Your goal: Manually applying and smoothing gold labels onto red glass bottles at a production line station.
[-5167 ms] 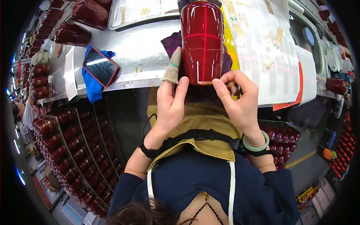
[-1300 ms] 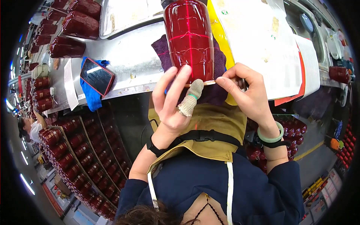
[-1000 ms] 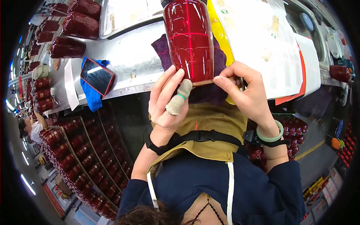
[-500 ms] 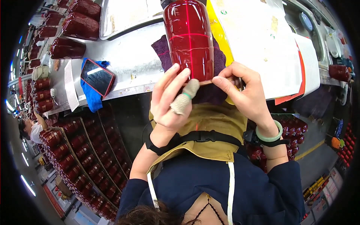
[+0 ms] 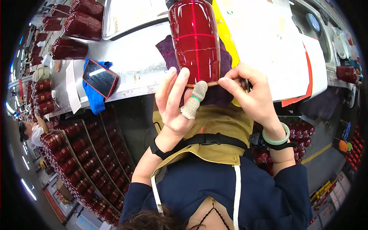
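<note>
A glossy dark-red glazed jar [image 5: 196, 46] lies on its side on a purple cloth [image 5: 165, 50], its near rim facing me. Thin bright red light lines cross on its surface. My left hand [image 5: 175, 101] is at the rim's left side, with its index and middle fingers stretched out. Its thumb, in a knitted finger sleeve [image 5: 196, 99] with a green band, touches the rim. With thumb and curled fingers, my right hand [image 5: 249, 90] grips the rim's right corner; the fingertips behind are partly hidden.
A phone [image 5: 100, 78] lies on a blue cloth [image 5: 93, 100] to the left, near several red jars [image 5: 69, 49] and a metal tray [image 5: 115, 23]. White sheets [image 5: 268, 50] cover the right side. Racks of red jars [image 5: 82, 161] stand lower left; another person [image 5: 36, 132] is beyond.
My left hand's index and middle fingers have lifted off the jar and swung left, while its thumb has slid slightly right along the rim. The jar has shifted slightly right; my right hand barely moved.
</note>
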A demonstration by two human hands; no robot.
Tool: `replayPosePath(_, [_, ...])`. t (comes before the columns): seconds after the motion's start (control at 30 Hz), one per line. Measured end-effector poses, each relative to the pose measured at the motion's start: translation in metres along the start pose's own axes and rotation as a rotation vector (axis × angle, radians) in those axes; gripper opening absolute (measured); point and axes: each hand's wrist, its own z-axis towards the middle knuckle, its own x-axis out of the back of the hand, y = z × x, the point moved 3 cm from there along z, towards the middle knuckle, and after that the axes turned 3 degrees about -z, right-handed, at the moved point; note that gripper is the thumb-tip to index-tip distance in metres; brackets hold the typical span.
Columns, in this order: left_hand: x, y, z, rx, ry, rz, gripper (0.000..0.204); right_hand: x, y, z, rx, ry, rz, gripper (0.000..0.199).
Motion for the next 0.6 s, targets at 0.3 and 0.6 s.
replayPosePath(0.3, [-0.002, -0.012, -0.004, 0.09, 0.053, -0.057, 0.025, -0.002, -0.001, -0.001, -0.014, -0.012, 0.05, 0.017])
replayPosePath(0.6, [0.0, -0.003, -0.004, -0.004, -0.027, 0.033, 0.043, -0.001, 0.001, 0.001, -0.007, -0.013, 0.014, 0.016])
